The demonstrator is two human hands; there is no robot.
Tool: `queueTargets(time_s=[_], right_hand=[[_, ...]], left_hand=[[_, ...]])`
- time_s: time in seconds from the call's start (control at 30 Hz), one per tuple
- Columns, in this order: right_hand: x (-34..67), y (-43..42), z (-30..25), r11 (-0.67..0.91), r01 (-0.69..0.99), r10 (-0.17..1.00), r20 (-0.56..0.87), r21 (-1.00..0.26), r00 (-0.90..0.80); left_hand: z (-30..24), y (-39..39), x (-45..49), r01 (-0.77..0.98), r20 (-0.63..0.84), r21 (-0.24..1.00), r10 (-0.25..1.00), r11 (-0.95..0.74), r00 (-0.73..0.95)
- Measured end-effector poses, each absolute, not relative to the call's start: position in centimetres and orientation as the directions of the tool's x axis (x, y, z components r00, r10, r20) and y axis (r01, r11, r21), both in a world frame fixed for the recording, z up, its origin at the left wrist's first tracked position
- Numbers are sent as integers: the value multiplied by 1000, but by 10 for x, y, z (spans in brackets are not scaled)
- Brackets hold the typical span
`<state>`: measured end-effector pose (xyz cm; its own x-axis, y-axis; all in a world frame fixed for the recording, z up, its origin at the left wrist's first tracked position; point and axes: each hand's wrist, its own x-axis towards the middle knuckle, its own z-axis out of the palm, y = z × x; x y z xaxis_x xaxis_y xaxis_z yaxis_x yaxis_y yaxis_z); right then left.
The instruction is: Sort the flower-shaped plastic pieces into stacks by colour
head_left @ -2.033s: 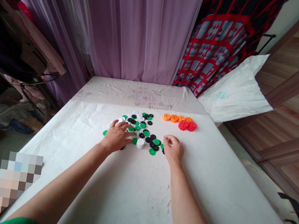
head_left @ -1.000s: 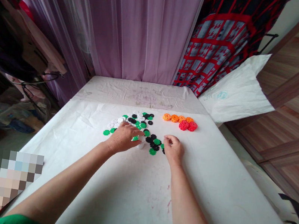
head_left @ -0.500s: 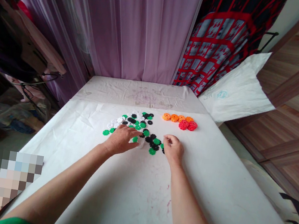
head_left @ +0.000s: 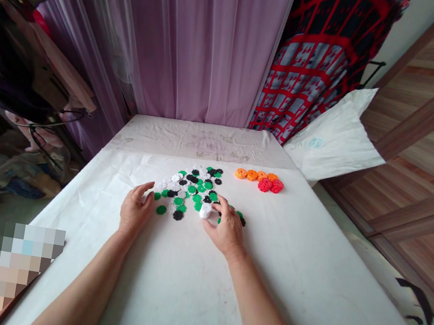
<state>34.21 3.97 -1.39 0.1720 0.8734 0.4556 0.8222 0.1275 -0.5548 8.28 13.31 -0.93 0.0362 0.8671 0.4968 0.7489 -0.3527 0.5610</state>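
Observation:
On the white-covered table lies a loose pile of small scalloped plastic discs in green (head_left: 192,189), black (head_left: 178,215) and white (head_left: 177,177). My right hand (head_left: 227,225) is at the pile's near right side, its thumb and fingers around a short stack of white discs (head_left: 205,211). More green and black discs lie partly hidden under and beyond that hand. At the pile's left edge is my left hand (head_left: 136,209), fingers curved with a gap between thumb and fingertips. Something pale shows in that gap, too small to make out.
Behind the pile to the right stand several orange disc stacks (head_left: 252,175) in a row, with two red stacks (head_left: 265,185) touching them. A white sack (head_left: 336,140) is beside the table's far right edge. Purple curtains (head_left: 202,45) hang behind the table.
My left hand has moved left, away from the middle of the pile. My right hand has moved left and closed on the white stack. Some discs have shifted toward the pile's near left.

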Motion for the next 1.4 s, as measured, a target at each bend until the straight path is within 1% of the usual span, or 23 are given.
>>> queueTargets(time_s=[0.1, 0.23, 0.4, 0.7, 1.07, 1.2, 1.4], right_hand=[[336, 40, -14, 88, 862, 894, 422, -499, 153], [334, 43, -16, 64, 894, 893, 425, -444, 147], [331, 48, -18, 42, 905, 890, 428, -424, 159], [333, 51, -22, 49, 915, 875, 459, -400, 153], [339, 51, -24, 32, 893, 862, 464, -449, 202], [356, 55, -25, -42, 883, 840, 461, -467, 284], [398, 65, -19, -177, 877, 846, 387, -446, 367]], left_hand=[[-12, 135, 84, 725, 480, 595, 877, -347, 25], [-14, 135, 87, 683, 438, 658, 899, -318, -2], [-15, 135, 89, 646, 400, 707, 916, -287, -31], [-11, 134, 90, 654, 391, 701, 920, -285, -18], [-11, 134, 89, 663, 383, 697, 923, -272, -24], [-11, 134, 88, 667, 376, 692, 926, -278, -5], [-10, 134, 86, 668, 366, 689, 930, -281, 14]])
